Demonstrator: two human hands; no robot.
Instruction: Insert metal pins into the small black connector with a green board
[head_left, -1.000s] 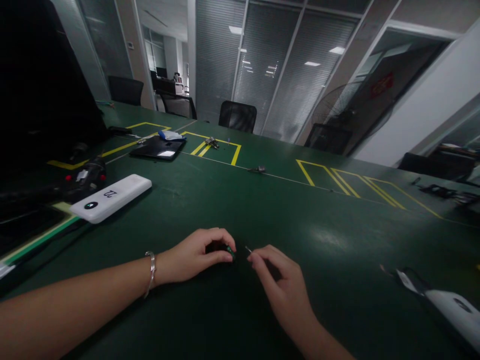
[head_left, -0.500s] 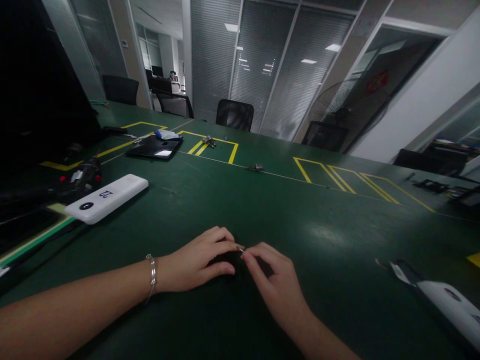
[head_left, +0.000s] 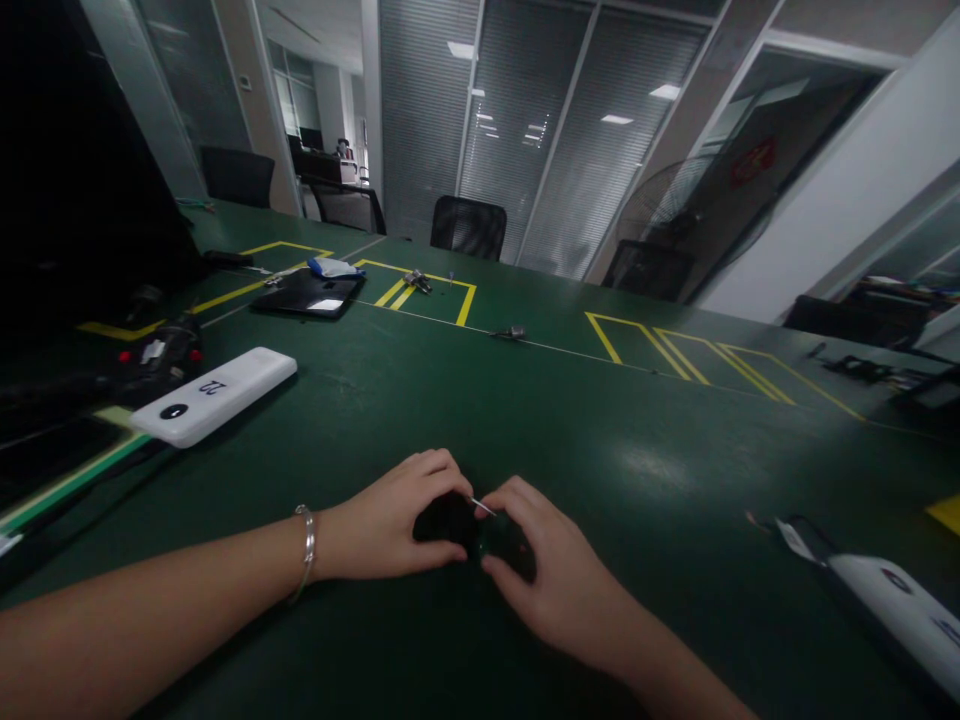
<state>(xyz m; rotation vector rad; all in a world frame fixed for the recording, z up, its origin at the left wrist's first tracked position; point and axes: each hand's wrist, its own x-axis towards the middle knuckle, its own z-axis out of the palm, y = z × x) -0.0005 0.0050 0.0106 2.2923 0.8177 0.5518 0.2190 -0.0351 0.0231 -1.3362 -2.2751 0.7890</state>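
Note:
A thin, short whitish stick (head_left: 484, 507) lies between the fingertips of both hands, just above the table; its exact kind is too small to make out. My left hand (head_left: 405, 515), with a silver bracelet (head_left: 306, 545) at the wrist, touches the stick's left end with its forefinger tip. Its thumb is spread well away below. On the other side, the curled forefinger of my right hand (head_left: 551, 560) meets the stick, while the right thumb is apart from it. Dark table shows through the gap between thumbs and fingers.
On the green table (head_left: 420, 390), a white power bank (head_left: 225, 395) marked 22 lies left, a black tablet (head_left: 307, 292) behind it. Small metal parts (head_left: 418, 281) and a dark plug-like piece (head_left: 514, 332) sit farther back. Another white power bank (head_left: 892, 600) with a cable is at right.
My right thumb has parted from the forefinger, ending its pinch on the stick. More of the stick shows now. My left hand has shifted slightly, its fingers bent more.

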